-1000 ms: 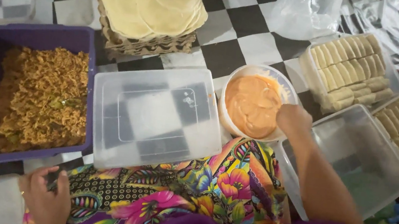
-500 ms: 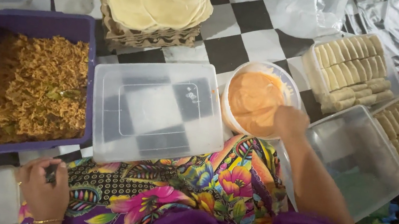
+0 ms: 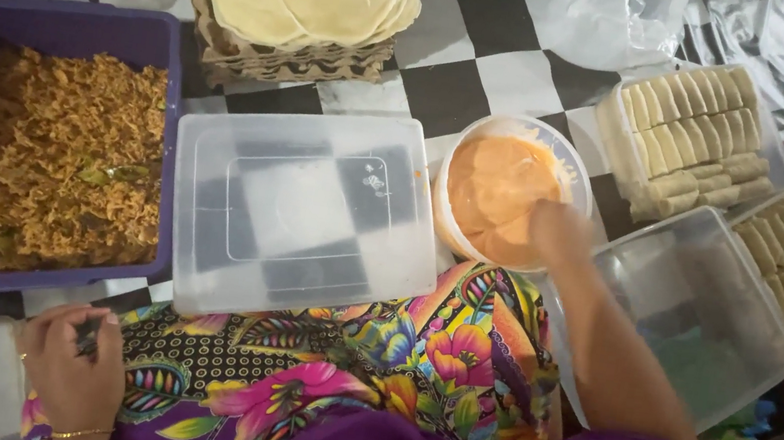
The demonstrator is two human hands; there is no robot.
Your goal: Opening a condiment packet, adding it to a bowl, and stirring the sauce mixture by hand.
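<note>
Fingers of the right hand [image 3: 560,234] dip into a white bowl of orange batter [image 3: 502,192] on the checkered floor [image 3: 461,78], while the left hand [image 3: 75,365] pinches a small dark object [image 3: 87,336] beside floral fabric [image 3: 343,365].

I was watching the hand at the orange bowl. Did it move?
No. The right hand stays at the near edge of the bowl of orange sauce, as before.

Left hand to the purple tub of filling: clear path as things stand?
Probably yes. The left hand rests by the knee holding a small dark object, just below the purple tub. The tub is open-topped and nothing lies between. The held object may hamper scooping.
</note>
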